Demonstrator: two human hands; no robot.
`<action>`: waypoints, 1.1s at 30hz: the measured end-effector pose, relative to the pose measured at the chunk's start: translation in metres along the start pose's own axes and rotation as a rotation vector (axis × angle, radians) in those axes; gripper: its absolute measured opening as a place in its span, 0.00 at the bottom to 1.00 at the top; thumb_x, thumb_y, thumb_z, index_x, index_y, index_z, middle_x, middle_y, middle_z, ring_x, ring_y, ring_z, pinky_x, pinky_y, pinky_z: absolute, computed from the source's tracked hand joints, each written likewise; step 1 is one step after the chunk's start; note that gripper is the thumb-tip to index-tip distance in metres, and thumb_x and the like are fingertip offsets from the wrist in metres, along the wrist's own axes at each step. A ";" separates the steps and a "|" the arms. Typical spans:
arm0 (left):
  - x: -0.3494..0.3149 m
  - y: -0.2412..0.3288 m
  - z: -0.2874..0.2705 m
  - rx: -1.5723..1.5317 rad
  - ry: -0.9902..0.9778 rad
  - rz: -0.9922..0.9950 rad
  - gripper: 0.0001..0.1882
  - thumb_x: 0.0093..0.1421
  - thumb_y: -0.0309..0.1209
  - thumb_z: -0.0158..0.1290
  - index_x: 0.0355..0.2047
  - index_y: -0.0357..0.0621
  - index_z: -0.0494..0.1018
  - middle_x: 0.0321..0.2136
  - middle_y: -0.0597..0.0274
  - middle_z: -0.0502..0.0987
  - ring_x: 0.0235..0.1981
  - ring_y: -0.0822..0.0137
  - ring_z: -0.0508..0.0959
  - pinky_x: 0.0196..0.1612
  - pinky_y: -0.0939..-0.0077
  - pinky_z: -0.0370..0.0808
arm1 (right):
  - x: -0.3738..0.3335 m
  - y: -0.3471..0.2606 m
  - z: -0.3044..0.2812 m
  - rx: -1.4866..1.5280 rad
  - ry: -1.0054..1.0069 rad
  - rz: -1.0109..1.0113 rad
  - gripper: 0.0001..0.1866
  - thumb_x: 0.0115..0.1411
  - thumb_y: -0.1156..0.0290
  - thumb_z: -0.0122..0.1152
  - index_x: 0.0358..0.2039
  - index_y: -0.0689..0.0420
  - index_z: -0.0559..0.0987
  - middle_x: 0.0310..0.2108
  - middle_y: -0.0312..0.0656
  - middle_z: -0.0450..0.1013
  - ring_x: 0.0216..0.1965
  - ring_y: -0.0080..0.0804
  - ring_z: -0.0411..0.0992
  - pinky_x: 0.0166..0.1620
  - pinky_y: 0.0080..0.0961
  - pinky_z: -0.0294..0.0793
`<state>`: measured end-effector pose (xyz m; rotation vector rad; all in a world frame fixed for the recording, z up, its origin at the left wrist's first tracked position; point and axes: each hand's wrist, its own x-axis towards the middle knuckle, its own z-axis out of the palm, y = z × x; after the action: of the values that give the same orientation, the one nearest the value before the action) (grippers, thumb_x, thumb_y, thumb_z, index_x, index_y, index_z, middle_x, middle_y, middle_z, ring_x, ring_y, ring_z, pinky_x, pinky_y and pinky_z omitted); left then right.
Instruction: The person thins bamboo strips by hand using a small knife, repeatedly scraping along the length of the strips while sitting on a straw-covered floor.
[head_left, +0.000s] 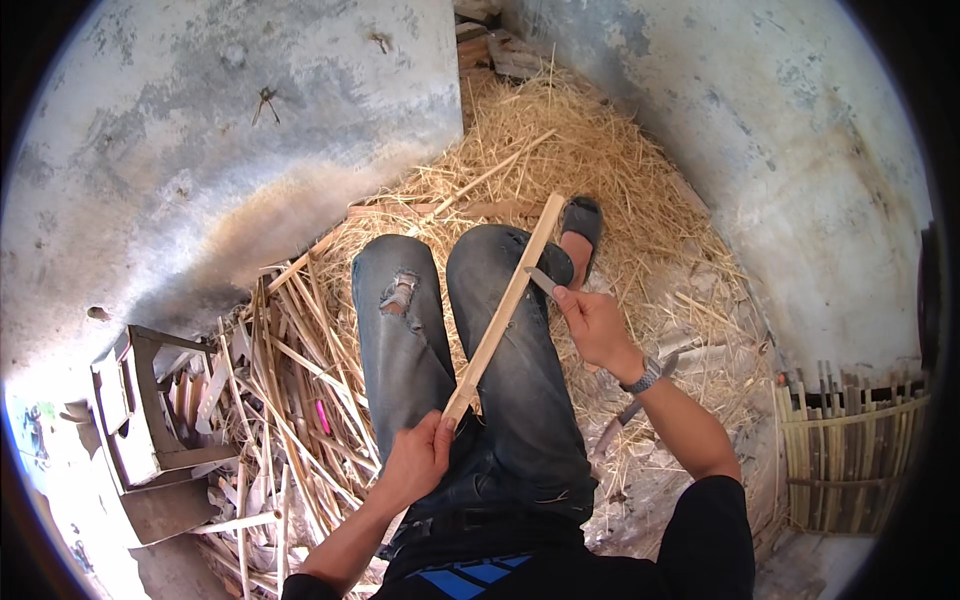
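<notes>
Left fingers: curled and pressed together around the near end of a long bamboo strip (503, 306), thumb on top.
Left hand (416, 462): rests low on the lap, just above the waistband, forearm coming in from the lower edge.
Right fingers: pinched round the handle of a small knife (541, 280); the thumb seems to lie along it, though the grip is too small to see clearly.
Right hand (596, 326): held over the right thigh, with a wristwatch (643, 377) on the wrist.
Knife: its blade touches the right edge of the strip, about a third of the way down from the far end.
Bamboo strip: pale, flat and narrow, running diagonally from the left hand up and to the right across the right thigh, its far tip above the knee near a dark sandal (581, 226).
Legs: stretched forward in worn jeans (420, 340), torn at the left knee.
Ground: loose straw (590, 150) ahead, a heap of split bamboo slivers (285, 370) to the left.
Left edge: a small wooden stool (135, 415) tipped on its side.
Right edge: a woven bamboo panel (850, 455), standing near the wall.
Beside right forearm: a second blade (630, 408) lying on the ground.
</notes>
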<state>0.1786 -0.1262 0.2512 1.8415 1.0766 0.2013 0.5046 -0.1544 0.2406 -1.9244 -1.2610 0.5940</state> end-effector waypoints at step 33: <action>0.026 0.013 0.004 -0.082 0.010 0.045 0.20 0.75 0.38 0.43 0.29 0.38 0.72 0.12 0.54 0.70 0.14 0.58 0.75 0.23 0.62 0.68 | -0.015 0.002 0.006 0.099 -0.089 0.009 0.29 0.74 0.53 0.51 0.24 0.66 0.77 0.12 0.49 0.62 0.15 0.36 0.58 0.24 0.37 0.61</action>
<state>0.2039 -0.1116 0.2511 1.7936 1.0202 0.2773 0.4954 -0.1663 0.2345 -1.8408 -1.2548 0.7408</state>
